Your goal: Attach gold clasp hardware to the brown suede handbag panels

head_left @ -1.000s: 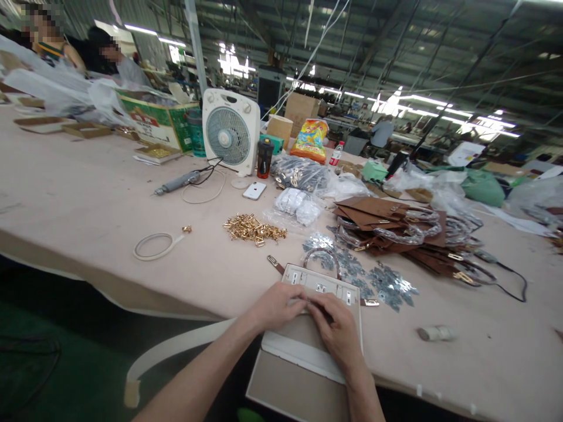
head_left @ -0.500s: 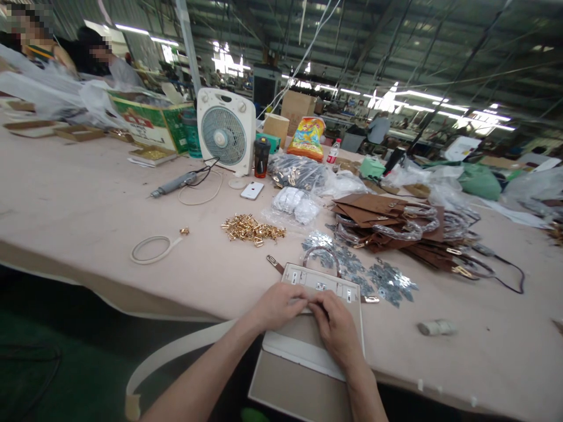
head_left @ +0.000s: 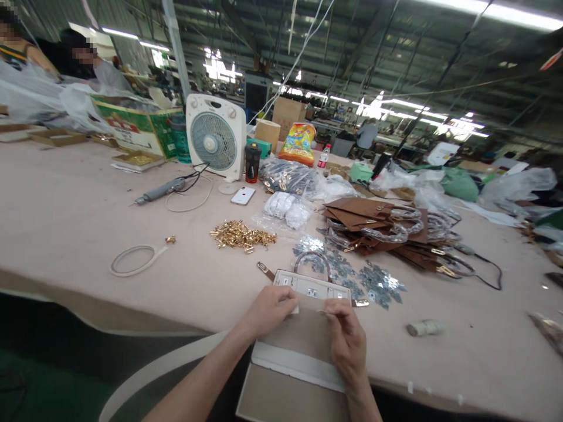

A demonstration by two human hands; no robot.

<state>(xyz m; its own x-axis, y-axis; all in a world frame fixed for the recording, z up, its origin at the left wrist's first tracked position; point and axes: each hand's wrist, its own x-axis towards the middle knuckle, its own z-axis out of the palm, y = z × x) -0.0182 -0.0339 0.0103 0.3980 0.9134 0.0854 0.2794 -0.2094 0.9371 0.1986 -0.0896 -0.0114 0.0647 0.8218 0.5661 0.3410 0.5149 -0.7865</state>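
A beige handbag piece (head_left: 303, 334) with a pale band lies at the table edge before me and hangs over it. Its brown handle (head_left: 313, 255) arches at the far end, and brown tabs with gold-coloured clasps (head_left: 263, 266) stick out on both sides. My left hand (head_left: 273, 308) rests on the piece's left side, its fingers closed on a small pale strip (head_left: 295, 309). On the right side my right hand (head_left: 347, 334) pinches thumb against fingers; a thin whitish bit shows at the tips, too small to name. A gap separates the two hands.
Gold-coloured rivets (head_left: 241, 235) and flat metal plates (head_left: 380, 282) lie beyond the piece. Brown bag parts (head_left: 378, 225) are stacked at right. A tape ring (head_left: 132, 261), an electric screwdriver (head_left: 158, 191), a phone (head_left: 243, 196) and a fan (head_left: 215, 138) stand or lie further off.
My hands were together at the middle of the piece; now they have parted, the right one moving right and turning. The view has shifted slightly.
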